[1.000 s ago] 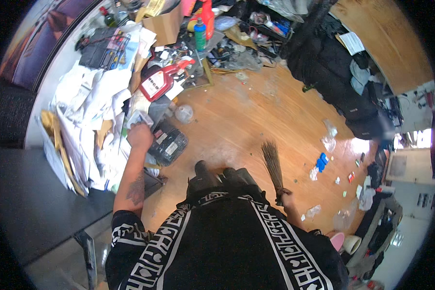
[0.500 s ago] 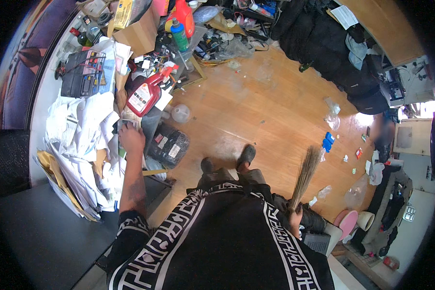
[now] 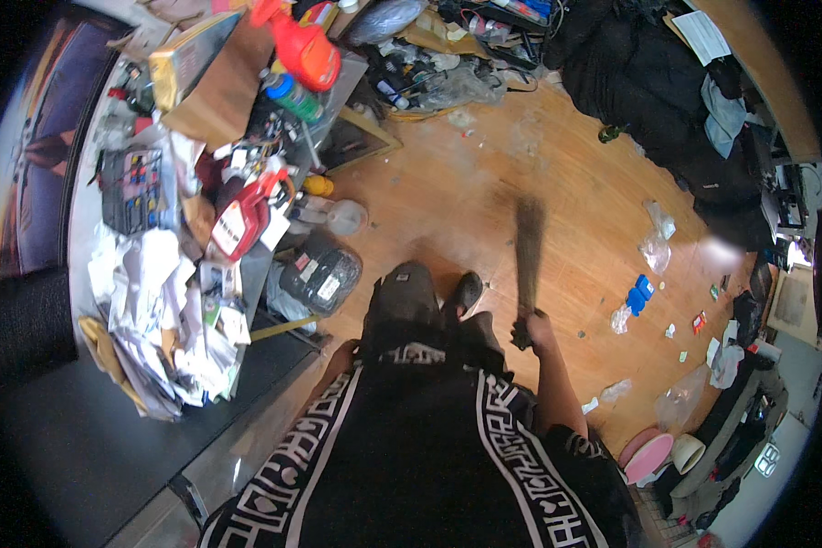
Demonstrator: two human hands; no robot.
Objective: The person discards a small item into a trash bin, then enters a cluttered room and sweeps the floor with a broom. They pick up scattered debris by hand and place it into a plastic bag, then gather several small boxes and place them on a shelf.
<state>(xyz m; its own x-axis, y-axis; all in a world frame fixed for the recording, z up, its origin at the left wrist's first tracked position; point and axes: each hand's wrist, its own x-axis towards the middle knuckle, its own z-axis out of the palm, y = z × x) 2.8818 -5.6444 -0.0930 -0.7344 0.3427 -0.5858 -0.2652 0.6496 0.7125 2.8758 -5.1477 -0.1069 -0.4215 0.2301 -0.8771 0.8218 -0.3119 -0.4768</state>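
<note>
Right hand (image 3: pixel 532 331) fingers clamped round hand broom (image 3: pixel 527 251), sweeping littered wooden floor (image 3: pixel 447 183); left hand hidden, grip unknowable.

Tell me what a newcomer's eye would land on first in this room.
First, the dark hand broom, blurred, gripped in the person's right hand over the wooden floor at centre. Next, the heap of crumpled white papers on the table at left, with a red spray bottle standing out above it. Scraps of plastic and blue bits dot the floor at right.
</note>
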